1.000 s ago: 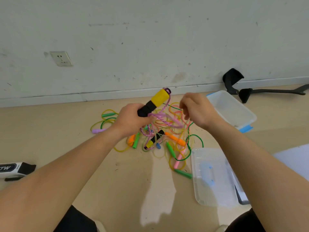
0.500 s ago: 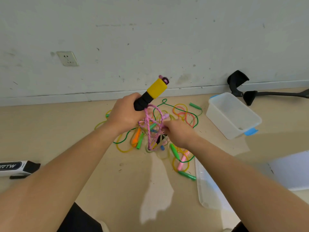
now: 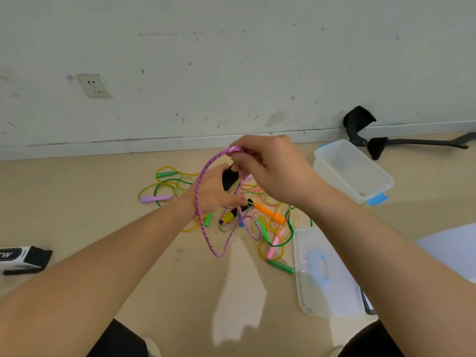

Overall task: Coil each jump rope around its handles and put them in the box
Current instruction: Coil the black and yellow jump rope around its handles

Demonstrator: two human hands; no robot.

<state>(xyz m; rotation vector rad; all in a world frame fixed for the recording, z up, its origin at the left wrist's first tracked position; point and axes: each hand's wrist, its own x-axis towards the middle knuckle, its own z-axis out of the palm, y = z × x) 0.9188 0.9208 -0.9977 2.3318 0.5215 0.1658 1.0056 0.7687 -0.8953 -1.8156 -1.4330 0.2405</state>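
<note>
Pink rope is looped over the left hand, whose fingers are curled round its black handle. The loop's top is pinched by the right hand. Tangled ropes are heaped on the floor below them. The clear box is seen at right, with its lid lying nearer.

Black handle mostly hidden behind right hand, carton cut by left edge

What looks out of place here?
Jump ropes lie tangled on the floor, none in the box; its lid lies apart. The pink rope pinched by the right hand loops over the left hand gripping a black handle.
</note>
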